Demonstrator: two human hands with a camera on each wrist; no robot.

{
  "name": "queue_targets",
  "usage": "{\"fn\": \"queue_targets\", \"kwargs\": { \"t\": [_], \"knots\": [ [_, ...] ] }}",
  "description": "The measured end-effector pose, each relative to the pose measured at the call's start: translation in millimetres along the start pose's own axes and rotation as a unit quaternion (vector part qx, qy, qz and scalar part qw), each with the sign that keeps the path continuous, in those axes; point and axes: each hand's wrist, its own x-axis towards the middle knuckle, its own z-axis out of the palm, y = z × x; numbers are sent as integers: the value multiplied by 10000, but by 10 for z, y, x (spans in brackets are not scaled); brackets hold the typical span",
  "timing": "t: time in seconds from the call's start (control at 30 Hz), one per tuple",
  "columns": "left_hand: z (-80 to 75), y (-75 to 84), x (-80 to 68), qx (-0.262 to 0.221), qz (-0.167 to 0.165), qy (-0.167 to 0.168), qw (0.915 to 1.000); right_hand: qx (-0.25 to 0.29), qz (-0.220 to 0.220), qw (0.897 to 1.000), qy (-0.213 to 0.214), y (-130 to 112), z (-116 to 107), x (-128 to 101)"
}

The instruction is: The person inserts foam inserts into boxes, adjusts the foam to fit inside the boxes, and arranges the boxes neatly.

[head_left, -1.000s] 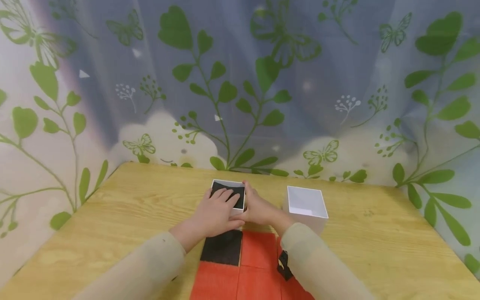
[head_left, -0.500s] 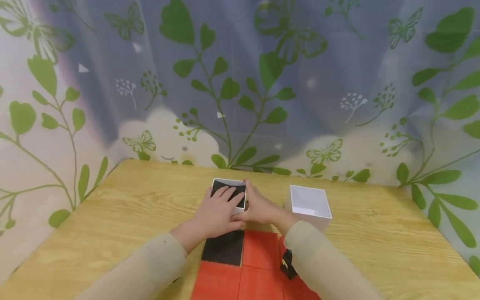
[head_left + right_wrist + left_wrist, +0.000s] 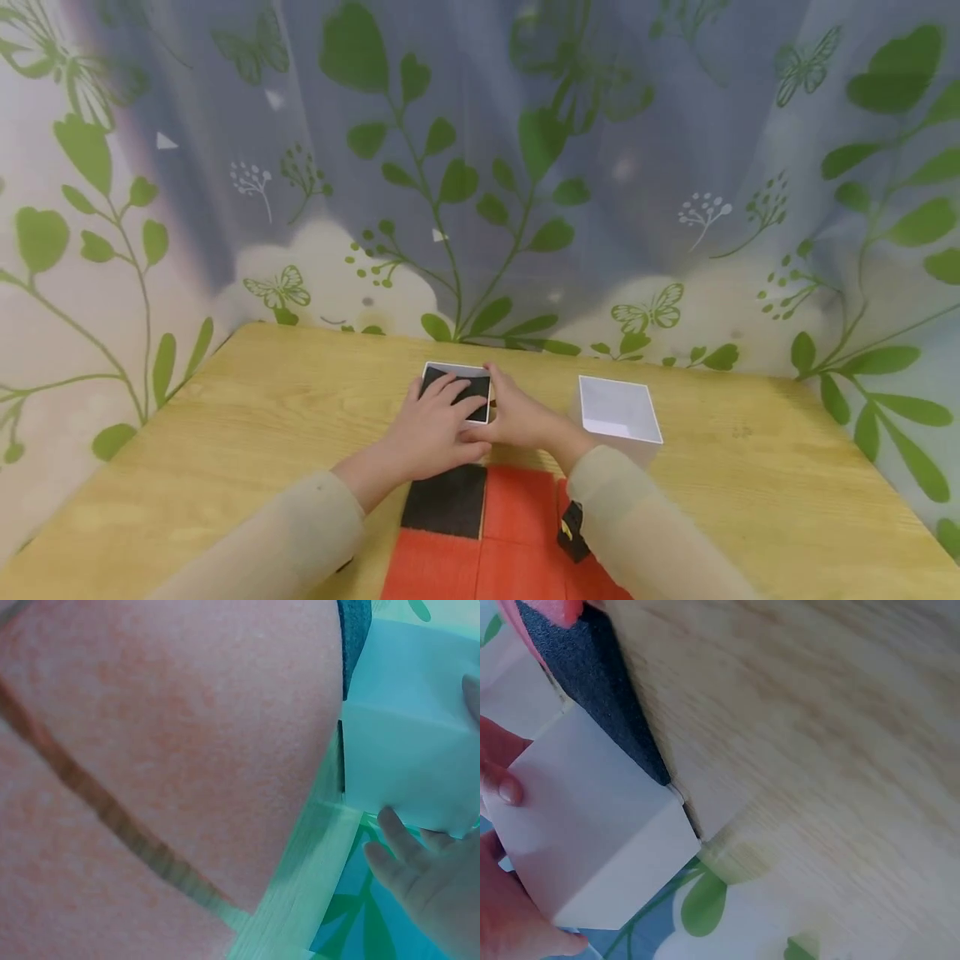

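Note:
A small white box (image 3: 456, 372) stands on the wooden table (image 3: 262, 417) with a black foam square (image 3: 454, 388) lying in its top. My left hand (image 3: 433, 423) lies over it, its straight fingers pressing flat on the black square. My right hand (image 3: 519, 418) holds the box's right side, with one finger reaching its far corner. The left wrist view shows the white box (image 3: 592, 840) from the side, a thumb (image 3: 501, 787) against it and black foam (image 3: 592, 682) behind. In the right wrist view fingers (image 3: 420, 881) touch the white box (image 3: 412, 750).
A second white box (image 3: 618, 412) stands open and empty just right of my right hand. Red foam tiles (image 3: 517, 533) and one black tile (image 3: 446, 500) lie at the table's near edge under my wrists. A leaf-patterned curtain (image 3: 480, 167) closes off the back.
Both hands stay on the small white box. Only the head view shifts slightly.

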Motion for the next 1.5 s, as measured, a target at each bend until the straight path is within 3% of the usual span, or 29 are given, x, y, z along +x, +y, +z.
{"fn": "queue_targets", "kwargs": {
  "t": [0.13,0.23,0.6,0.83,0.93,1.03,1.27,1.5],
  "knots": [
    [2,30,-95,-443,42,-60,9990,-120,30,9999,-49,26,49,-19],
    [-6,57,-153,-506,154,27,9986,33,40,10000,-41,37,58,-20],
    [-100,142,-372,106,541,241,9982,264,-58,9996,69,54,70,-5],
    [-72,189,-556,520,1358,378,9887,57,-250,9993,262,27,77,3],
    [-61,230,-603,641,1456,117,9872,-12,-185,9994,279,-1,60,-7],
    [-31,263,-628,767,1382,-363,9868,-24,-80,9997,233,-13,49,-18],
    [76,232,-643,817,919,-1190,9852,-97,105,9998,114,-6,49,-15],
    [85,181,-634,641,750,-1453,9845,-207,146,9996,114,-4,50,-5]
  ]
}}
